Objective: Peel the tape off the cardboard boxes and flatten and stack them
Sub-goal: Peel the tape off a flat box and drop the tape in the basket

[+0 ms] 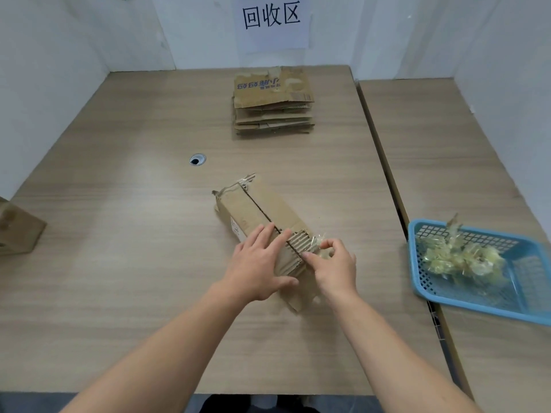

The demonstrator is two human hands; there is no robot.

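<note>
With a stack (272, 102) flattened and scraps in the basket (477, 299), my left hand (256, 263) presses flat on this box (256, 210), my right hand (334, 263) pinches its tape (320, 242), and a spare box (18, 231) waits.

Pretty plain little corner: white walls on three sides, with the back wall (208, 31) carrying a white paper sign (272, 43) printed 回收区 in big black characters. The left wall (44, 70) and right wall (507, 55) close in tight. The main desk (119, 204) is light wood-grain laminate with a grey-ringed round cable hole (197, 159) left of the middle. A second desk (447, 159) in the same finish sits just beside it on the right, with a thin dark gap between them. Greyish-blue floor (29, 402) peeks out below the near edge. The light is soft and even.
</note>
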